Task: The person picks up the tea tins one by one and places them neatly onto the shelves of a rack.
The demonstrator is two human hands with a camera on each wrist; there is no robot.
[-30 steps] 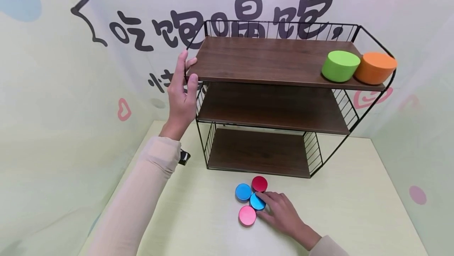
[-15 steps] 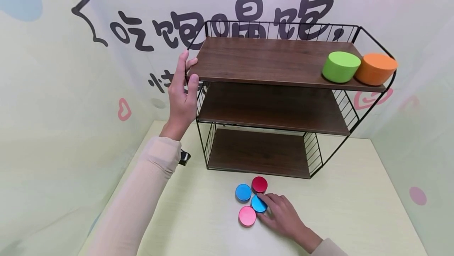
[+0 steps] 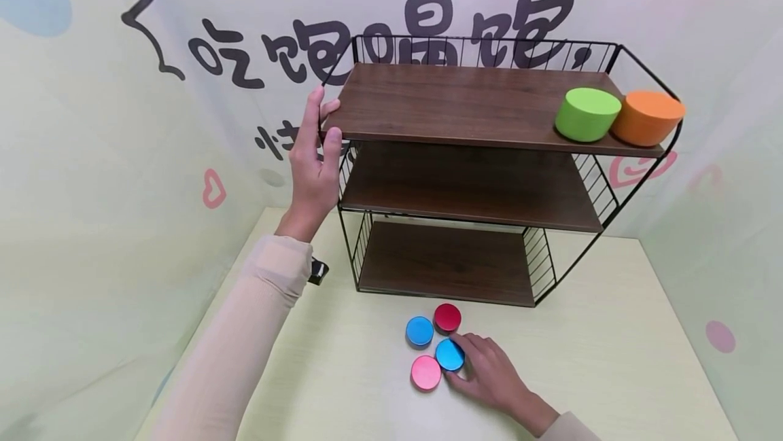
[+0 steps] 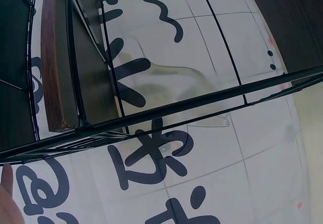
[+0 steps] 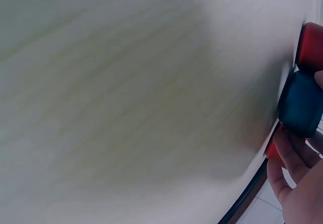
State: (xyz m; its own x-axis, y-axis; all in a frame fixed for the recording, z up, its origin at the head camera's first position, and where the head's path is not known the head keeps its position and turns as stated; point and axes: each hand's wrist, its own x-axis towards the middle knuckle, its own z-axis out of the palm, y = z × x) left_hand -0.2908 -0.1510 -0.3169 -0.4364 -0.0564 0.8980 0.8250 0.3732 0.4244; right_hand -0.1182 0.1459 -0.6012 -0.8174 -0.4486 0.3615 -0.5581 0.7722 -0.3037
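Note:
In the head view my left hand [image 3: 310,172] grips the left end of the top board on a three-tier shelf rack [image 3: 471,104], thumb at the front edge. Only a bit of that hand shows low in the left wrist view, by the black wire frame [image 4: 166,110]. My right hand [image 3: 489,374] pinches a small round bright-blue tin [image 3: 449,355] on the table, thumb and fingers on its sides. Close about it are a dark-red tin [image 3: 447,317], another blue tin [image 3: 419,331] and a pink tin [image 3: 425,373]. The right wrist view shows the held tin [image 5: 301,105] near the red one.
Green [image 3: 587,115] and orange [image 3: 648,119] round boxes stand side by side at the top board's right end. A small black object [image 3: 318,271] lies left of the rack on the pale table [image 3: 612,332]. Printed cloth [image 3: 122,155] surrounds the table.
My right hand has slid the held blue tin slightly right and toward me, widening its gap from the red and other blue tins. The left hand stays on the rack.

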